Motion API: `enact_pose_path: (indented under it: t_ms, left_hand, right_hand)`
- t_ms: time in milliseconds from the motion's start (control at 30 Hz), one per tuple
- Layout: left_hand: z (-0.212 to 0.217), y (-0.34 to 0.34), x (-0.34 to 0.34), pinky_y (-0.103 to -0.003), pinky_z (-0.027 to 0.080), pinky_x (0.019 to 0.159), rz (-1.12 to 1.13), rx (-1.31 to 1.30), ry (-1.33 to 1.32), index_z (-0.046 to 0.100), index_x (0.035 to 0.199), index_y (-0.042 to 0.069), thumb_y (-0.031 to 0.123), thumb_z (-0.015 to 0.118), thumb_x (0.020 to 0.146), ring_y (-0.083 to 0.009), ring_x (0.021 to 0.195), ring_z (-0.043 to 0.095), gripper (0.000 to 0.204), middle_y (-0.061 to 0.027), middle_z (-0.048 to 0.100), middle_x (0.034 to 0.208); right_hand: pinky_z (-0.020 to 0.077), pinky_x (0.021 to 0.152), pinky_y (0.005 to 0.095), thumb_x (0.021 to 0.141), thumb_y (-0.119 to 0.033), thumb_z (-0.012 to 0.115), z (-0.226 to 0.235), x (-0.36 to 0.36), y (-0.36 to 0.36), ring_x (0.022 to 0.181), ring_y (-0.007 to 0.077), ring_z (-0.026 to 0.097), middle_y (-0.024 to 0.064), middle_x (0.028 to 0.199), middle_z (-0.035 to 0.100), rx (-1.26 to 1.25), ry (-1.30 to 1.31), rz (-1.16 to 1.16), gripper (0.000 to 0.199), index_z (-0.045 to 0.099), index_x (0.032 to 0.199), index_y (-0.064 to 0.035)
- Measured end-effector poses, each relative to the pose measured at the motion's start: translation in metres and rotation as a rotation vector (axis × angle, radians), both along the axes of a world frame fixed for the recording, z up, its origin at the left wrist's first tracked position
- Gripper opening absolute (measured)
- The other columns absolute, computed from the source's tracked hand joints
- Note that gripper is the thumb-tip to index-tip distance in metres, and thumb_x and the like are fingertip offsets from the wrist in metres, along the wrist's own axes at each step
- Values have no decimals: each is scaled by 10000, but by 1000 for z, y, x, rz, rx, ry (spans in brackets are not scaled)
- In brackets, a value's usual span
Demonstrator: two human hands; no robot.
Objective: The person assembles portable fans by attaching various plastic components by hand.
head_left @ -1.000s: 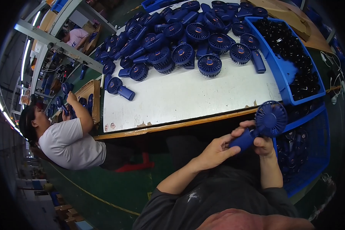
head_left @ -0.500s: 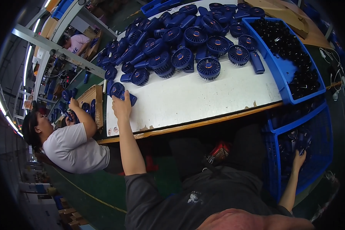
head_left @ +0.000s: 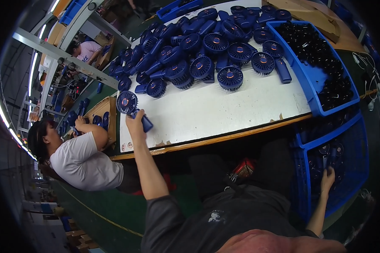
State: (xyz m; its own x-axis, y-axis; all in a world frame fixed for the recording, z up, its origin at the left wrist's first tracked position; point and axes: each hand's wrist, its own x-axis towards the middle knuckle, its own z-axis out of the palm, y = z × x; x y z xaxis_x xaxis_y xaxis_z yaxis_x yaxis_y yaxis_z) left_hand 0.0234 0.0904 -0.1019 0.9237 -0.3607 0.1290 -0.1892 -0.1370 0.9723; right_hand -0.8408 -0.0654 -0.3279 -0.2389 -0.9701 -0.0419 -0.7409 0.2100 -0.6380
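My left hand (head_left: 135, 123) is closed round the handle of a dark blue handheld fan (head_left: 127, 102), at the left end of the white table. Its round grille points up and the handle end juts out past my fingers. Down at the right, my right hand (head_left: 327, 181) reaches into a blue plastic crate (head_left: 351, 181). Its fingers are closed on the handle end of another handheld fan (head_left: 329, 170), which lies among several dark fans in the crate's shadow. A large pile of the same fans (head_left: 215, 42) covers the far part of the table.
A blue tray (head_left: 312, 99) of small black parts stands on the table's right end, above the crate. The white tabletop (head_left: 207, 111) has a worn wooden front edge. On the left, a co-worker (head_left: 86, 160) handles fans beside a cardboard box (head_left: 110, 107). White cables (head_left: 369, 69) hang at far right.
My left hand has drawn its fan slightly toward me, and the fan's head now shows fully. My right hand has moved slightly lower and left at the crate. The co-worker's hands have come down.
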Motion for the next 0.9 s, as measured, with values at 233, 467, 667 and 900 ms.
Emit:
enact_pose_path:
  t_ms: [233,467,667,900]
  left_hand:
    - [-7,-32,-246,-428,543,931,-486,-757,613,448,1366,17,280,717,915,-304,1068,654,587,-171,637,1181]
    - [-34,-56,-316,-312,517,916,-629,-433,736,547,1258,-36,368,620,988,-171,1005,640,492,-85,659,1065]
    - [-4,-58,-314,-492,345,1150,-1108,-490,1231,422,1433,1,641,403,979,-369,1380,424,785,-270,486,1424]
    - [4,-49,-314,-496,481,1034,-1150,-404,1084,531,1266,-24,-17,695,820,-346,1269,546,475,-234,580,1299]
  right_hand:
    - [519,919,311,921,-96,656,179,296,23,1038,187,637,132,1187,641,133,-806,685,437,545,1337,-22]
    - [542,754,323,825,-172,797,196,390,75,840,206,676,143,974,669,179,-682,984,414,606,1142,15]
    - [538,635,452,885,-328,679,239,398,28,776,388,646,191,929,614,-281,-229,1415,367,566,996,2]
    - [545,775,383,962,-204,562,338,350,-154,832,283,694,174,901,709,-29,170,1268,245,710,1017,-16]
